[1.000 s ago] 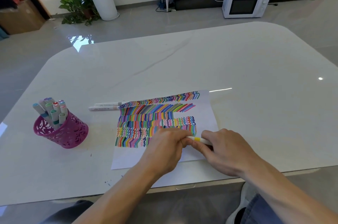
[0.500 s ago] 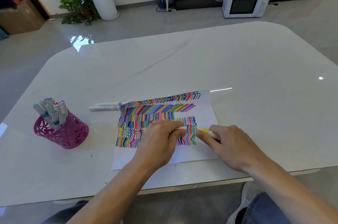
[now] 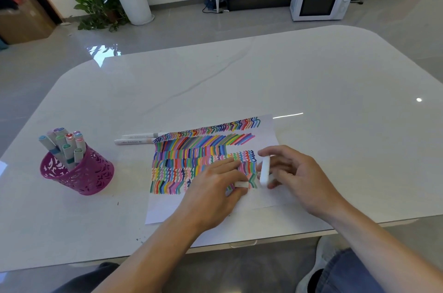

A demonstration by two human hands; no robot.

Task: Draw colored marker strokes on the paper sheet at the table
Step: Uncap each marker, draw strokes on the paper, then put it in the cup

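The paper sheet (image 3: pixel 266 134) lies flat near the front edge of the white surface (image 3: pixel 311 82), most of its upper part filled with rows of coloured strokes and a bare strip left along the bottom. The left hand (image 3: pixel 215 187) rests on the sheet, its fingers pinching a small white cap (image 3: pixel 241 184). The right hand (image 3: pixel 294 173) hovers just beside it, loosely curled around the white marker (image 3: pixel 265 170), which stands nearly upright over the right end of the lowest rows; whether its tip is bared I cannot tell. The step in hand looks like uncapping and turning the marker to draw. To do it well, the marker should settle into a firm writing grip with the tip angled down toward the bare paper beside the last chevrons, while the left hand keeps the sheet pinned so it does not slide on the glossy top. The cap is best kept in that hand for closing afterwards. Two more markers (image 3: pixel 136 138) lie just left of the sheet, and a magenta cup (image 3: pixel 79 173) of others stands well apart.
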